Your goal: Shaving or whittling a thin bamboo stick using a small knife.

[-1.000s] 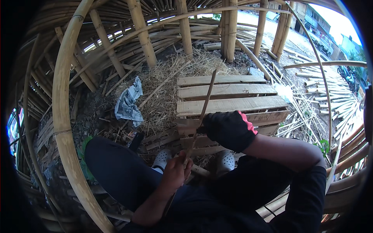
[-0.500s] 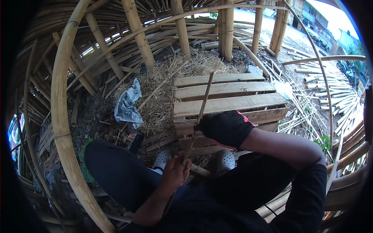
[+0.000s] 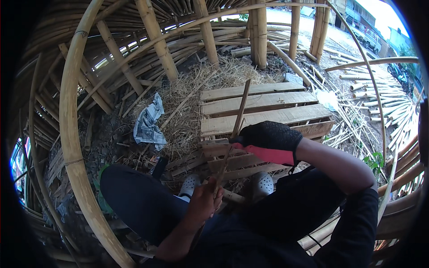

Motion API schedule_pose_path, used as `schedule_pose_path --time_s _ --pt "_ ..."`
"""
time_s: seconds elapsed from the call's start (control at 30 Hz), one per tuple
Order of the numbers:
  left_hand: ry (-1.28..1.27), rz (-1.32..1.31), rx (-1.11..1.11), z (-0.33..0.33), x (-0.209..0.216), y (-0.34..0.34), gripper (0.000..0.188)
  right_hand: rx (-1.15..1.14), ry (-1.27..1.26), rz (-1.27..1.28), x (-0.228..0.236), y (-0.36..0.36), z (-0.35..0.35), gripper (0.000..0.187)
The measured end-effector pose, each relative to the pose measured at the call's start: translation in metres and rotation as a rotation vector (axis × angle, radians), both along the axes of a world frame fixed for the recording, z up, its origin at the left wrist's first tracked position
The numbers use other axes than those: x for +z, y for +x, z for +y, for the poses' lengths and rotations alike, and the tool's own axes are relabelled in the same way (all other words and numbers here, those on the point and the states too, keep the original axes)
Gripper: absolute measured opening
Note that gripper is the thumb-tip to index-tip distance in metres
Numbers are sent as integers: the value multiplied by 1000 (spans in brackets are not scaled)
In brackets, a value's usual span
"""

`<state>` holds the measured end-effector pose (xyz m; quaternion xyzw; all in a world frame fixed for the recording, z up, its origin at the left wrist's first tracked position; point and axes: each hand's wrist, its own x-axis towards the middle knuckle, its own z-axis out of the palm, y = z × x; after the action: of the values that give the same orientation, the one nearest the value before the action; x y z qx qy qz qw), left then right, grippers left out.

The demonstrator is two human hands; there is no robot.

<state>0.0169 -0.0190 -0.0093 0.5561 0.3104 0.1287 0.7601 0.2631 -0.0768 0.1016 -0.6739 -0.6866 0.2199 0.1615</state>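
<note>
A long, thin bamboo strip (image 3: 241, 105) slants up and away from my lap. My bare left hand (image 3: 205, 200) is closed round its lower part, near my knees. Farther up, my right hand (image 3: 270, 142), in a black and red glove, is closed at the strip's middle. The glove hides its fingertips, and I cannot make out whether a small tool is also in them. Above the glove, the strip's far end sticks out over a slatted wooden pallet (image 3: 263, 120).
A thick bamboo pole (image 3: 71, 111) curves past on my left. Crumpled newspaper (image 3: 149, 123) lies beside straw (image 3: 185, 105). Upright bamboo posts (image 3: 258, 38) stand ahead. Cut bamboo poles (image 3: 389, 100) are piled at the right. My clogs (image 3: 262, 184) rest before the pallet.
My right hand has shifted slightly right and rolled, so the glove's red side shows more. The strip's far end has swung a little to the right. My left hand keeps its grip.
</note>
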Motion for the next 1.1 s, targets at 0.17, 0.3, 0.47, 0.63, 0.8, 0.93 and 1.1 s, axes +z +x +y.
schedule_pose_path --time_s 0.17,0.3,0.47,0.63,0.8,0.93,1.1 --pt "29 -29 -21 1 -5 0 61 51 -16 86 -8 11 4 32" --pt "19 -22 -27 -1 -3 0 61 69 59 -27 0 8 3 29" --pt "15 -14 -23 -1 0 0 54 268 464 -151 -17 21 4 32" --pt "13 -4 -7 -1 1 0 53 -387 -229 360 14 -4 -1 55" --pt "10 8 26 -2 3 -2 52 -481 -297 549 2 -13 3 62" --pt "12 21 24 0 4 -1 52 -413 -283 739 -18 -8 2 63" --pt "15 26 28 1 1 -5 61 -416 -273 755 -25 -14 1 66"
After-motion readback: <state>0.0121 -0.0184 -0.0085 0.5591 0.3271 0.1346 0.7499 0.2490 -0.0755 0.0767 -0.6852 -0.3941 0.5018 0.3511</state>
